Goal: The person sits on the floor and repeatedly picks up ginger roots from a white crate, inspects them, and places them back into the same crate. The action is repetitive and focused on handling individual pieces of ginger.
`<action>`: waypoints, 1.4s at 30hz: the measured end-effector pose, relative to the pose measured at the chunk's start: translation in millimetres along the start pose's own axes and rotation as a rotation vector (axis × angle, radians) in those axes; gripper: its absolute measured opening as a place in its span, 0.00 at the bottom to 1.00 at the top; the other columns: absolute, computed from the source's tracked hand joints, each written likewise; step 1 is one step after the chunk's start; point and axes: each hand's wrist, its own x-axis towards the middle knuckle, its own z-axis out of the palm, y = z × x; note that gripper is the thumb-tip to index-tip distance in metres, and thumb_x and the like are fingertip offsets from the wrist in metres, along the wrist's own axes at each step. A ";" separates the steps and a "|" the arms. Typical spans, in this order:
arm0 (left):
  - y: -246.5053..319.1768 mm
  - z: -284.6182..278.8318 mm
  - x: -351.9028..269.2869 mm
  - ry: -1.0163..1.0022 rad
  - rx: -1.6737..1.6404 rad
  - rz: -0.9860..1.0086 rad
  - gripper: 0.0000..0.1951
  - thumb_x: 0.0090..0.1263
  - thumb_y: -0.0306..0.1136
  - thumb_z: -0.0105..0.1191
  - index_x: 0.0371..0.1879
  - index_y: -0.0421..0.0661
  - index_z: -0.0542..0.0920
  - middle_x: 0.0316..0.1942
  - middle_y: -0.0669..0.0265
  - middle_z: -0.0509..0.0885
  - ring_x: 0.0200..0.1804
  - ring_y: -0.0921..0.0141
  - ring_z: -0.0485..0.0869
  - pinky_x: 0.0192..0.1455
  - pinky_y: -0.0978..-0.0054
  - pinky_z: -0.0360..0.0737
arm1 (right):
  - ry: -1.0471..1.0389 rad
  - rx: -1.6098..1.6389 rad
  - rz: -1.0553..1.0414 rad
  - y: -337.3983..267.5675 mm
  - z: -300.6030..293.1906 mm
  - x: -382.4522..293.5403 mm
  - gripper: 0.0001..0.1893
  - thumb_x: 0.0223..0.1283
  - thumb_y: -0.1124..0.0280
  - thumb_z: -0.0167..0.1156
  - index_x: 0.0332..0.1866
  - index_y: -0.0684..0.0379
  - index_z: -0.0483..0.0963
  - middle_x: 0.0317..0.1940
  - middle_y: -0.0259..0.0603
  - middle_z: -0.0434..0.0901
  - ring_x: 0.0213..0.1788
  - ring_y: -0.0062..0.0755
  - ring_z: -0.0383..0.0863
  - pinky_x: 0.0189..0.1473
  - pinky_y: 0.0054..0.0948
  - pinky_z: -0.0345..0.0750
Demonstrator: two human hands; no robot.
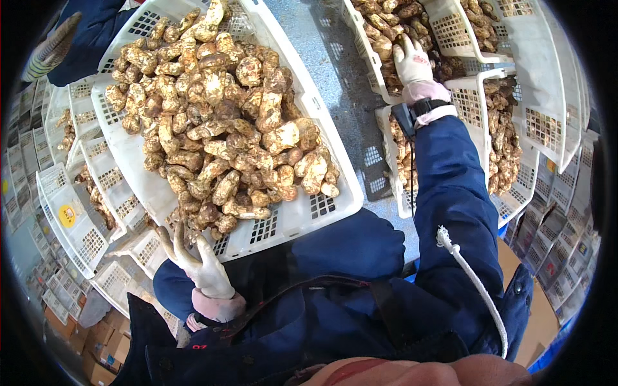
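Note:
A large heap of brown and cream mushrooms [217, 130], which look like matsutake, lies in a white perforated plastic crate [338, 202] before me. My left hand [205, 268], in a whitish glove, is at the crate's near left corner. Its fingers are apart, with the tips close to the lowest mushrooms, and nothing shows in its grip. At upper right, my right hand [413, 62], also gloved, reaches into a smaller white crate [359, 41] of darker mushrooms [379, 26]. Its fingertips are down among them; whether they grip one is hidden.
More white crates with mushrooms stand to the right [502, 140] and left [108, 169]. A blue-grey surface [318, 62] runs between the large crate and the right-hand crates. Another person's striped glove [53, 48] shows at upper left. Cardboard boxes [108, 340] stand at lower left.

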 end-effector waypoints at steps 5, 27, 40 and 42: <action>-1.1 2.1 0.8 0.009 -0.133 0.034 0.21 0.72 0.21 0.50 0.64 0.34 0.71 0.77 0.51 0.54 0.76 0.57 0.59 0.72 0.63 0.68 | -0.221 0.064 0.241 22.2 -14.5 17.2 0.45 0.64 0.30 0.47 0.78 0.50 0.55 0.68 0.57 0.70 0.71 0.50 0.69 0.70 0.41 0.67; -2.8 4.0 -0.8 0.010 -0.189 -0.046 0.20 0.72 0.20 0.51 0.63 0.36 0.73 0.77 0.55 0.53 0.77 0.59 0.56 0.73 0.64 0.69 | 0.144 0.105 -0.202 -15.4 -9.0 -37.1 0.25 0.70 0.51 0.49 0.68 0.48 0.71 0.70 0.48 0.68 0.70 0.52 0.69 0.72 0.44 0.66; -14.5 -6.9 -2.3 -0.008 -0.174 0.029 0.20 0.70 0.28 0.55 0.61 0.40 0.76 0.77 0.51 0.55 0.77 0.54 0.57 0.76 0.59 0.60 | 0.113 0.117 -0.059 -16.7 -66.6 -48.5 0.32 0.62 0.65 0.59 0.73 0.39 0.64 0.72 0.53 0.65 0.69 0.55 0.69 0.68 0.45 0.71; -21.5 -7.9 -1.2 -0.015 -0.278 0.011 0.21 0.69 0.29 0.56 0.61 0.40 0.76 0.76 0.51 0.55 0.77 0.54 0.57 0.76 0.60 0.60 | 0.189 0.253 -0.149 -17.5 -82.1 -91.7 0.33 0.61 0.66 0.60 0.74 0.42 0.64 0.73 0.55 0.63 0.71 0.55 0.66 0.71 0.43 0.67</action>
